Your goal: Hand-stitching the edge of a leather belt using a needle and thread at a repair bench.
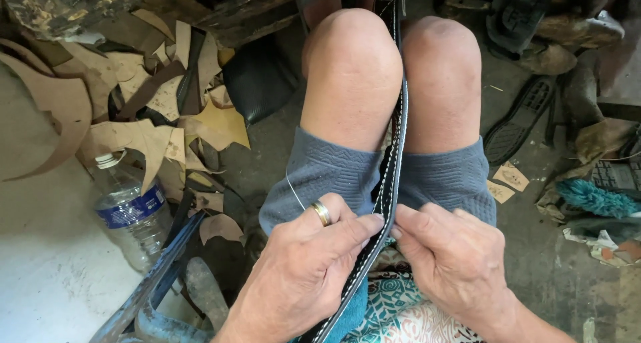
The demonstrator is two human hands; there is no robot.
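Head view: long black leather strap w/ white edge stitching [394, 149] stands on edge, clamped btwn the bare knees, long axis running away from the person; left hand [310, 266] & right hand [454, 259] pinch its near end, thin white thread [294, 191] trailing; looks stiff-ish yet bendable, light, best held by the edges.

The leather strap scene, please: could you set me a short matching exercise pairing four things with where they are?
Things:
1. black leather strap
2. plastic water bottle
3. gold ring
4. shoe sole

Places:
A. on the left hand
B. floor, right of the knees
C. clamped between the knees
D. floor, by the leather scraps

Pairs: 1-C, 2-D, 3-A, 4-B
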